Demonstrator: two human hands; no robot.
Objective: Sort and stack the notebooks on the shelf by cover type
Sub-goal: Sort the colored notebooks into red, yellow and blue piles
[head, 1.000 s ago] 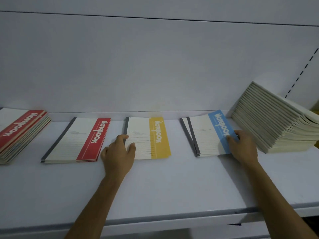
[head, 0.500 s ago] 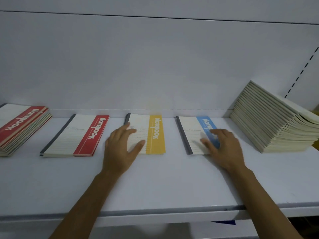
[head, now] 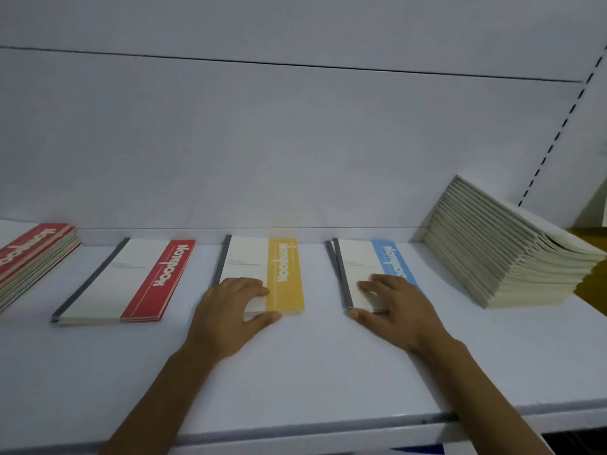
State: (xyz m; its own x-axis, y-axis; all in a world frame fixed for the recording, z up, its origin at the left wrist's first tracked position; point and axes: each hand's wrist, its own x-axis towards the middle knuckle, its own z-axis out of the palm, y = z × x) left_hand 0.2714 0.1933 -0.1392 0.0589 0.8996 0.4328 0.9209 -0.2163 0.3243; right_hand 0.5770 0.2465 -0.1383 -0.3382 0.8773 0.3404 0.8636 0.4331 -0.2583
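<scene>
Left hand (head: 230,313): down flat on the yellow stack (head: 285,274). Fingers lie across its near-left corner and the thumb sits against the near edge. It's pressing, nothing gripped.
Right hand (head: 397,310): same story on the blue stack (head: 391,261). Fingers are spread loose over the cover and the thumb is at the near-left corner, with no grip here either.
Yellow stack: mid-shelf, lying flat, grey spine on the left, yellow band on the right.
Blue stack: right of the yellow, apart from it. Two grey spines show, and the top book sits a touch off the one beneath.
Red stack (head: 157,280): left of the yellow, apart, flat, no hand on it.
Left pile (head: 29,254): red cover on top, at the shelf's left edge, partly out of view.
Leaning pile (head: 512,254): towards the right edge, many books tilted over, page edges facing us, covers hidden.
Shelf (head: 295,372): white. The stacks run in a row along the back edge, and both forearms cross the front edge.
</scene>
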